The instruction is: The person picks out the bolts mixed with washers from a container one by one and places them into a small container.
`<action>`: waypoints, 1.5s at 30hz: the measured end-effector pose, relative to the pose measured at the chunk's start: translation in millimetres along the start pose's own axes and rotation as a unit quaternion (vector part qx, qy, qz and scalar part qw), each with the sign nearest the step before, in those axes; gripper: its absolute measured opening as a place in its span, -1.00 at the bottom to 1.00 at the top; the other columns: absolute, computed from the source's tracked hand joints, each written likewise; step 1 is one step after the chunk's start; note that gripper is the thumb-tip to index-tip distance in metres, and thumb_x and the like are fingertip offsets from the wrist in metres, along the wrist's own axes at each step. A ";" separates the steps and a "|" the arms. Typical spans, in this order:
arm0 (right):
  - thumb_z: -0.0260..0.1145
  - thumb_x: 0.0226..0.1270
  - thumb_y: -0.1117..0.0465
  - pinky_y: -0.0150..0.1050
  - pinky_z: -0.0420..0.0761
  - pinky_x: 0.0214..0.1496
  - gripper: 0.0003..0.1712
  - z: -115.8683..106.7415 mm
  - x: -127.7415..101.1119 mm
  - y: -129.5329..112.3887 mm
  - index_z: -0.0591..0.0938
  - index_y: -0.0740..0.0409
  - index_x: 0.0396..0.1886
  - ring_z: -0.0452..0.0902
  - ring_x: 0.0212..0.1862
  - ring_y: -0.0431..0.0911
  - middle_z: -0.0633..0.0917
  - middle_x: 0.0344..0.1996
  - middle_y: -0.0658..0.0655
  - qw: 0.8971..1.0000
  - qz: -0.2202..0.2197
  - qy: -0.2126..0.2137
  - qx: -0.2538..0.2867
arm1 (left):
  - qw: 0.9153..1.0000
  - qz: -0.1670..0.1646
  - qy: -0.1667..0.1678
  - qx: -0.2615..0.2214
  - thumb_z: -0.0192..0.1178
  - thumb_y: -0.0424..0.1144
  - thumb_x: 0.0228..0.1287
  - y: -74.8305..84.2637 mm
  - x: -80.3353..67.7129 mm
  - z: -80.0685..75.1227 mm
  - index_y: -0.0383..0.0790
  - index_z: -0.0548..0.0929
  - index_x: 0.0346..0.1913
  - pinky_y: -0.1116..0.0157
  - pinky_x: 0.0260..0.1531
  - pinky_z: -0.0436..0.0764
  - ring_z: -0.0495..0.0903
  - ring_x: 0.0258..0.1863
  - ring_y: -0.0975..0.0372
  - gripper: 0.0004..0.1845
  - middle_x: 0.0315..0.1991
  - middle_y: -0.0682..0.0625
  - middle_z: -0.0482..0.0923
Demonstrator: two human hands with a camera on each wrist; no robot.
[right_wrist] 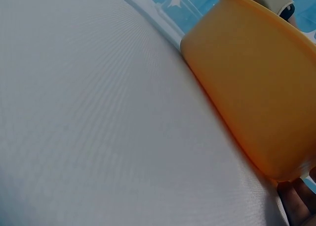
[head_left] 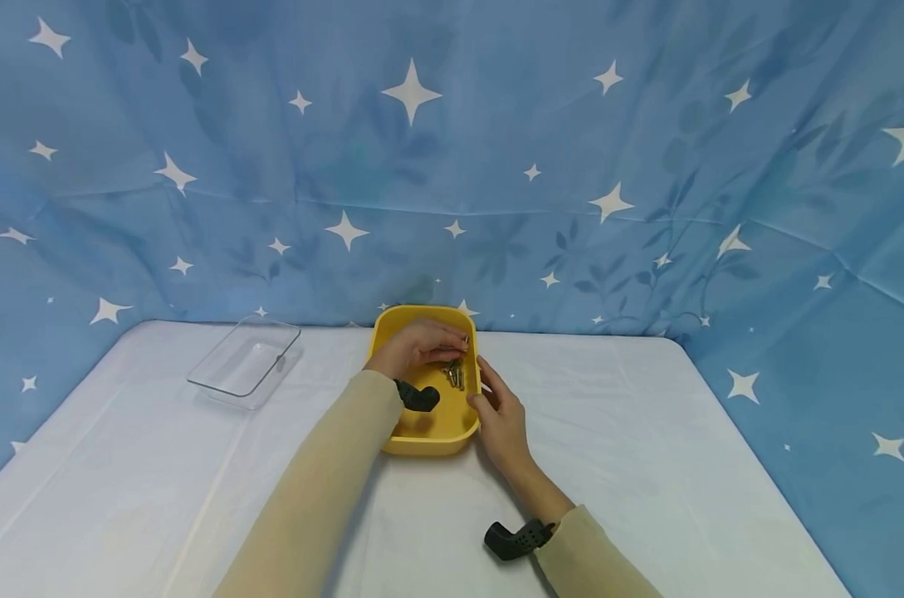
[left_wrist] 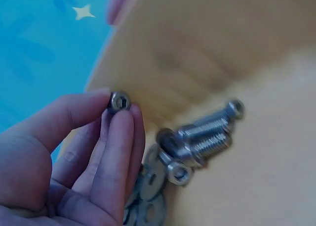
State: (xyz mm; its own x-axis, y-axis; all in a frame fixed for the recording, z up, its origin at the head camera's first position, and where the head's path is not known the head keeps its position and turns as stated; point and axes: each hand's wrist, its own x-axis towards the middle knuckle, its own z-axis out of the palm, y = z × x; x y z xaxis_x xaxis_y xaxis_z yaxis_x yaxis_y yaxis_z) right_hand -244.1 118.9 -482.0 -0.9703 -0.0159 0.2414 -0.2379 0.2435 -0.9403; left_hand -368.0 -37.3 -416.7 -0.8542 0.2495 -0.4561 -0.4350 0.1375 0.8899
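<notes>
In the head view my left hand [head_left: 423, 342] reaches into a yellow plastic bin [head_left: 431, 446]. It pinches a hex socket bolt [left_wrist: 120, 102] between thumb and fingers, with the bolt's socket head facing the left wrist camera. Several more bolts [left_wrist: 205, 137] lie in a heap on the bin floor beside the hand, with flat grey washers [left_wrist: 152, 186] partly hidden behind the fingers. My right hand [head_left: 505, 423] holds the bin's right wall, thumb at the rim and fingers along the outside. In the right wrist view only its fingertips [right_wrist: 295, 201] show, by the bin's lower edge.
A clear glass dish [head_left: 246, 361] stands on the white-covered table [head_left: 631, 465], left of the bin. A blue curtain [head_left: 496, 149] with white stars hangs behind the table, close to the bin's far end.
</notes>
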 end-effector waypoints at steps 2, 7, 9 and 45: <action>0.13 0.43 0.35 0.03 0.61 0.34 -0.31 0.8 -1.7 -3.3 0.35 -0.01 0.54 0.55 0.34 0.16 0.50 0.42 0.21 1.000 0.000 0.001 0.002 | 1.000 -0.001 0.000 0.000 0.26 -0.39 0.39 1.5 -1.5 -2.2 -0.33 0.67 0.19 0.29 0.11 0.70 0.76 -0.39 0.30 -0.66 -0.03 -0.16 0.76; 0.12 0.43 0.36 0.07 0.60 0.35 -0.32 -0.3 -4.1 -9.2 0.35 0.01 0.54 0.54 0.34 0.18 0.49 0.42 0.24 1.000 0.003 0.002 -0.002 | 1.000 -0.004 -0.008 0.023 0.24 -0.37 0.41 10.9 -10.5 -11.1 -0.34 0.64 0.22 0.18 0.30 0.60 0.79 -0.33 0.25 -0.65 -0.32 0.00 0.74; 0.13 0.42 0.34 0.07 0.60 0.35 -0.31 -0.6 -3.0 -6.3 0.35 -0.03 0.54 0.55 0.33 0.17 0.50 0.42 0.22 1.000 0.006 0.002 -0.006 | 1.000 0.000 0.002 0.029 0.25 -0.38 0.41 15.3 -15.3 -16.3 -0.35 0.64 0.22 0.15 0.33 0.56 0.80 -0.18 0.14 -0.64 -0.29 -0.02 0.75; 0.13 0.42 0.32 0.05 0.60 0.35 -0.28 -1.6 2.5 -2.0 0.33 -0.13 0.55 0.52 0.37 0.13 0.48 0.44 0.17 0.999 0.029 -0.011 0.012 | 0.992 -0.005 0.109 0.059 0.27 -0.36 0.38 25.0 -107.8 -165.3 -0.32 0.40 0.45 0.40 0.05 0.72 0.74 -0.29 0.40 -0.39 0.23 -0.10 0.56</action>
State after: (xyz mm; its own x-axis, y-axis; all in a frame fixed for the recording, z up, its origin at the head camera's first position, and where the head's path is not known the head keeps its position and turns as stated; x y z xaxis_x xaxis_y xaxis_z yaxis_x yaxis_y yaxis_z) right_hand -246.0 119.9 -479.1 -0.9830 -0.0237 0.1820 -0.1827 0.2220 -0.9578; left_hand -333.9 -219.2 -343.8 -0.8964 0.0368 -0.4417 -0.4192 0.2532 0.8719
